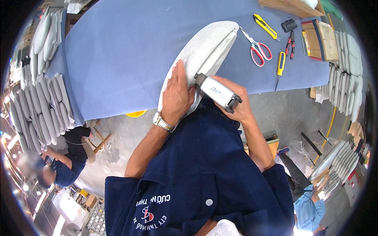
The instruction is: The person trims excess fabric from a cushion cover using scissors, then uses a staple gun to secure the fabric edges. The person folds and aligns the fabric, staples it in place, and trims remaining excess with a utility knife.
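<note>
Left hand flat, fingers spread, pressing grey cushion panel overhanging the near edge of the blue table. Right hand closed around staple gun at the panel's edge. Scissors well apart; open tabletop leftward.

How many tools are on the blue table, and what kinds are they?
Scissors with red handles: 1
Utility knife, yellow: 1
Pliers with red and black handles: 1
Screwdriver with a yellow handle: 1
Total lying on the blue table: 4
One more, a staple gun, sits in the right hand, while the left hand presses the grey cushion.
</note>
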The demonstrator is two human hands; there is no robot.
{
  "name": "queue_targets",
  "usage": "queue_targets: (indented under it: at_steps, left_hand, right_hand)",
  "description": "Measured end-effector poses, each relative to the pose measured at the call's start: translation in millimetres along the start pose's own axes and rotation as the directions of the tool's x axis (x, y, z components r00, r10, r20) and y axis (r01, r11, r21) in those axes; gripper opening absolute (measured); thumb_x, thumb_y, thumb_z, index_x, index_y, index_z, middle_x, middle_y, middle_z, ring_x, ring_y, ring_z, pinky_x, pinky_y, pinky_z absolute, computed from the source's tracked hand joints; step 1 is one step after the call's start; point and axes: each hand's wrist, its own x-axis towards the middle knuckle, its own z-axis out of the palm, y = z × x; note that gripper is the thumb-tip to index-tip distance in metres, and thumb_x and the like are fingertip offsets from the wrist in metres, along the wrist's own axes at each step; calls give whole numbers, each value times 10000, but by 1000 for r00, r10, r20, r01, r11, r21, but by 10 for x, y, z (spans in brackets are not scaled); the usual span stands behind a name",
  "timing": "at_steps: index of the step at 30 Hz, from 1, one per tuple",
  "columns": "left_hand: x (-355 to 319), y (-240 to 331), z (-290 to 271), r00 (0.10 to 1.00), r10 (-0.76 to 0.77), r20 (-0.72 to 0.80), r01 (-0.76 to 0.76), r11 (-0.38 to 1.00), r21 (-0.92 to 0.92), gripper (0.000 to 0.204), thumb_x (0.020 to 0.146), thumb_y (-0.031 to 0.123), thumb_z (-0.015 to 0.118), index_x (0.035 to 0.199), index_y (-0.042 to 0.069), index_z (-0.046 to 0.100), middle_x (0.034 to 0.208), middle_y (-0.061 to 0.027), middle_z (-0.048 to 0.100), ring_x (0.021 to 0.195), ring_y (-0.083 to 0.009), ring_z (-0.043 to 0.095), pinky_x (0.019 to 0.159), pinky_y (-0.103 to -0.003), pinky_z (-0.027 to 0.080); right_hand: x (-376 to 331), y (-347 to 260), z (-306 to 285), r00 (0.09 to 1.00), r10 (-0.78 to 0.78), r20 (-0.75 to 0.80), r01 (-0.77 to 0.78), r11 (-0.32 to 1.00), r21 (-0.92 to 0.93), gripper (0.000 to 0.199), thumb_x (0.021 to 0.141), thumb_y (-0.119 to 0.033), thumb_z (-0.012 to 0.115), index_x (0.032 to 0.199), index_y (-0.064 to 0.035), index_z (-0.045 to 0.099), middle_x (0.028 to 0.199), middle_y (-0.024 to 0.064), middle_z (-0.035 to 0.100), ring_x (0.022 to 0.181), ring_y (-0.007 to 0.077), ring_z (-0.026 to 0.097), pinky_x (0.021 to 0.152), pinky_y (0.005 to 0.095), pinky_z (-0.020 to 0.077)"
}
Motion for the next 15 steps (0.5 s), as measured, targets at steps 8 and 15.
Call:
queue_targets:
  at_steps: [8,15]
  left_hand:
    - [-49,79,34,999,-9,-39,11,999,39,893,822,89,726,1563,-71,255,1546,-333,412,1425,-464,449,1081,-578,481]
    - [-5,76,-10,999,-13,-41,15,999,42,874,819,102,720,1558,-77,289,1555,-321,412,1441,-448,437,1097,-573,474]
  right_hand:
    - [59,-155,-58,991,96,96,-96,995,-5,572,786,-134,760,1333,-25,638,1220,175,725,1111,328,722,941,364,553]
    - [54,-160,31,990,126,57,-126,992,7,549,788,-57,744,1324,2,641,1165,165,728,1035,277,737,900,328,551]
